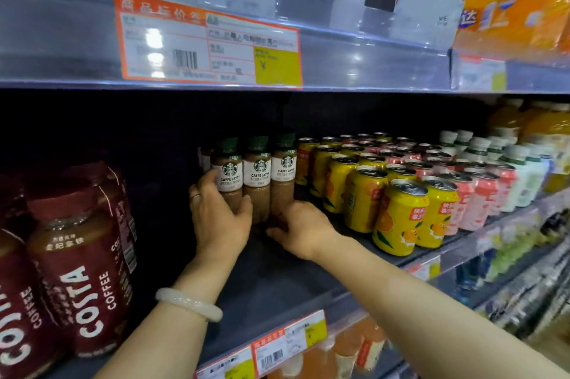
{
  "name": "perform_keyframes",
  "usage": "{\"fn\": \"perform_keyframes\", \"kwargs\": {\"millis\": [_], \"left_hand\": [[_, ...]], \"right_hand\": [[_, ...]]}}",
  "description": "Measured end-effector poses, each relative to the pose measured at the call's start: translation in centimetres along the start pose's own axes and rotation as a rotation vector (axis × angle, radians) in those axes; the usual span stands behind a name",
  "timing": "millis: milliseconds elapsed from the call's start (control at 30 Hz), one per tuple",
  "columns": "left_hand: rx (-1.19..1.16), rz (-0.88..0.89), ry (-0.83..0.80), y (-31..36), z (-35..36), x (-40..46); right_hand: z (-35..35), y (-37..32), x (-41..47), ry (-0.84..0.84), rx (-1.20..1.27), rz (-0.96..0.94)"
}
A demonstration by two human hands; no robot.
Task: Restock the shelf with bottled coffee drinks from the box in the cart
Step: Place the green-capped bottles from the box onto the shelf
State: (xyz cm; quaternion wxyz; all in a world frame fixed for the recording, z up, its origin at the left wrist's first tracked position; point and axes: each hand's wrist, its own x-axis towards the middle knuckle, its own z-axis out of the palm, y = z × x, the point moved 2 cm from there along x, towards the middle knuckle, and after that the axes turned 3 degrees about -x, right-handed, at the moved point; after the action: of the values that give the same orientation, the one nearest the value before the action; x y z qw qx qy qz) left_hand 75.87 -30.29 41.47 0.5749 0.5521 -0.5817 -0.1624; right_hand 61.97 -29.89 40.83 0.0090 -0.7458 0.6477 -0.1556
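We cannot see the bases of the latte bottles (257,176) behind both hands, the Costa bottles (77,258) run off the left edge, and the price tag (206,45) print blurs beyond reading.

The coffee bottles (256,176) are showing light brown drink, dark green caps and white labels carrying a green round emblem with black lettering. The big bottles (77,258) at the left are wearing deep maroon wrappers with white lettering. The cans (398,218) are glowing yellow with orange fruit pictures, green leaves and small red patches; the cans behind them (476,202) are showing pink and white. The price tag (206,42) is displaying an orange border, white fields and a yellow square. The bracelet (188,304) is looking milky white. The shelf (277,280) is appearing dark grey.
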Motion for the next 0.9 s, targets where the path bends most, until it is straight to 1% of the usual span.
{"fn": "perform_keyframes", "kwargs": {"millis": [67,133,200,300,367,467,567,667,733,833,900], "left_hand": [[0.021,-0.009,-0.096,1.5,0.3,-0.6],[0.142,0.037,-0.248,3.3,1.1,-2.0],[0.274,0.130,-0.381,5.4,2.1,-4.1],[0.408,0.288,-0.470,8.6,4.3,-8.5],[0.481,0.344,-0.525,10.1,6.2,-12.0],[0.531,0.375,-0.651,11.3,9.7,-18.1],[0.585,0.418,-0.818,11.7,13.1,-25.1],[0.643,0.398,-0.999,11.4,15.7,-32.3],[0.678,0.393,-1.099,11.4,17.1,-36.6],[0.690,0.389,-1.229,11.9,19.0,-42.0],[0.677,0.405,-1.275,12.6,20.2,-44.5]], "right_hand": [[-0.9,0.2,-1.7,0.048,-0.079,-0.062],[-2.0,0.9,-3.6,0.123,-0.081,-0.096],[-3.0,2.1,-5.4,0.190,-0.048,-0.104],[-4.0,5.2,-8.6,0.240,-0.048,-0.074],[-4.3,8.1,-11.3,0.215,-0.072,-0.017],[-3.3,13.5,-16.7,0.161,-0.079,0.079],[-1.0,18.7,-23.9,0.004,-0.137,0.220],[1.3,22.7,-31.9,-0.162,-0.151,0.345],[2.5,24.8,-36.7,-0.221,-0.151,0.415],[3.3,27.4,-42.6,-0.259,-0.099,0.514],[3.3,28.9,-45.4,-0.250,-0.070,0.567]]}}
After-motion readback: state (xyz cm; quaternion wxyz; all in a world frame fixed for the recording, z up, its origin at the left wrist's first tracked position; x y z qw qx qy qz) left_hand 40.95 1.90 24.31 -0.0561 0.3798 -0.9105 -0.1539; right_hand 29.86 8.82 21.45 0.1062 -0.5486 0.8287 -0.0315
